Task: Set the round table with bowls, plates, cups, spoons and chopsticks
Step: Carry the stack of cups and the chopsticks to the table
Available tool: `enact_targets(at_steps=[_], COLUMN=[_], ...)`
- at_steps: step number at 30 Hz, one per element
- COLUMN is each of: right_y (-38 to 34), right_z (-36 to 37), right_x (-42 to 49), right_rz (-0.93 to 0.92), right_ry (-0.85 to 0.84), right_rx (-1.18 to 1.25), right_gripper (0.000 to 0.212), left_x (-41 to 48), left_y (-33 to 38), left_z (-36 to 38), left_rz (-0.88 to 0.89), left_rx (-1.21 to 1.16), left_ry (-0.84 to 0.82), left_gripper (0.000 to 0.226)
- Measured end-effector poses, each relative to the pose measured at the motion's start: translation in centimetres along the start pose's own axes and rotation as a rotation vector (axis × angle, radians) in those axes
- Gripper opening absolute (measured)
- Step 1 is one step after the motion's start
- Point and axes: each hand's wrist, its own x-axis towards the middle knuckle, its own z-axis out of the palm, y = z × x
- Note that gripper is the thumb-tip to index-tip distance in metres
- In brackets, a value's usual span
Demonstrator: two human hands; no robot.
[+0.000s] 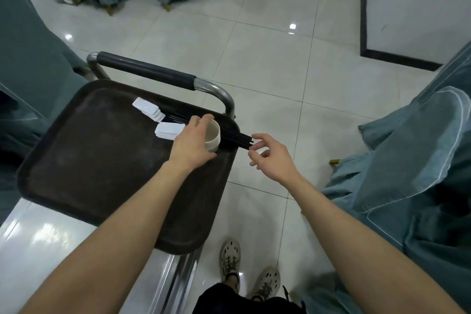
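The left hand (193, 143) is gripping a white cup (213, 136), fingers and thumb curling round its wall, and the cup is sitting at the far right corner of the dark tray (89, 155). A bundle of black chopsticks (235, 138) is lying just beyond the cup, its ends overhanging the tray's right edge. The right hand (272, 158) is hovering there half open, thumb and forefinger flanking those ends without closing on them. 2 stacks of white rests (168, 130) are lying near the tray's far edge.
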Motion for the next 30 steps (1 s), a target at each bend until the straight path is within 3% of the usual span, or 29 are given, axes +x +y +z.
enact_targets(at_steps=[4,10,17,20,26,30], right_y=[0.1,-0.4,-1.1,-1.3,-1.4,-1.0], right_z=[0.6,1.5,3.1,3.3,3.2,2.8], right_x=[0.5,1.1,1.3,1.2,0.8,0.3], right_rz=[0.005,-0.034,-0.2,-0.222,-0.191,-0.199], right_ry=[0.002,0.005,-0.054,-0.071,-0.039,-0.012], right_rx=[-0.007,-0.059,-0.254,-0.293,-0.297,-0.257], right_gripper=[0.047,0.058,0.1,0.105,0.1,0.064], left_x=[0.2,-0.3,-0.8,-0.9,-1.3,-1.2], left_y=[-0.7,-2.6,-2.4,-1.8,-0.6,0.7], left_z=[0.3,-0.2,-0.8,-0.9,-0.8,-1.4], left_rz=[0.007,-0.122,-0.156,-0.131,-0.083,0.009], left_rx=[-0.076,-0.385,-0.622,-0.66,-0.678,-0.692], left_ry=[0.053,0.066,-0.038,-0.059,-0.091,-0.128], left_gripper=[0.085,0.091,0.098,0.098,0.098,0.102])
